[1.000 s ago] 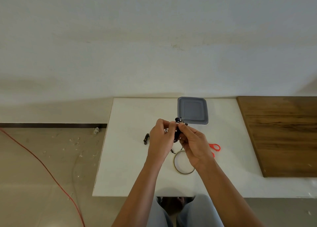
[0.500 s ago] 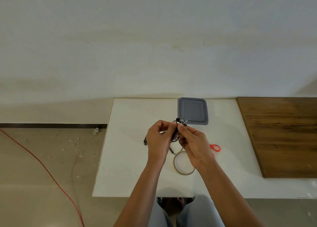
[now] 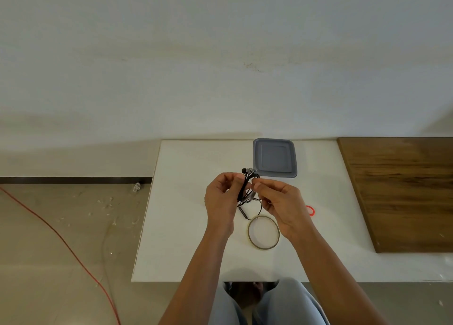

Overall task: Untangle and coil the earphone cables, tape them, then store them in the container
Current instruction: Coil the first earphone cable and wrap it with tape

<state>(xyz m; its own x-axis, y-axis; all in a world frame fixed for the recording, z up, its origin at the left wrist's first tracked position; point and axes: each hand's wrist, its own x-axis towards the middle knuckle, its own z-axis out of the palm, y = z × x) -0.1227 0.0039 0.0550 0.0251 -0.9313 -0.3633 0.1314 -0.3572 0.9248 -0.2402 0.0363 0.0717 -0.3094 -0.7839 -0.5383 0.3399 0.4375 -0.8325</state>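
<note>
earphone cables [image 3: 245, 192] black | container [image 3: 274, 158] grey | table [image 3: 186, 202] white

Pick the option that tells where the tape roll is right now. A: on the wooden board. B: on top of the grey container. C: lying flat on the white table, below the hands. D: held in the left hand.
C: the tape roll lies flat on the white table, nearer the person than both hands, which hold the earphone cable.
</note>
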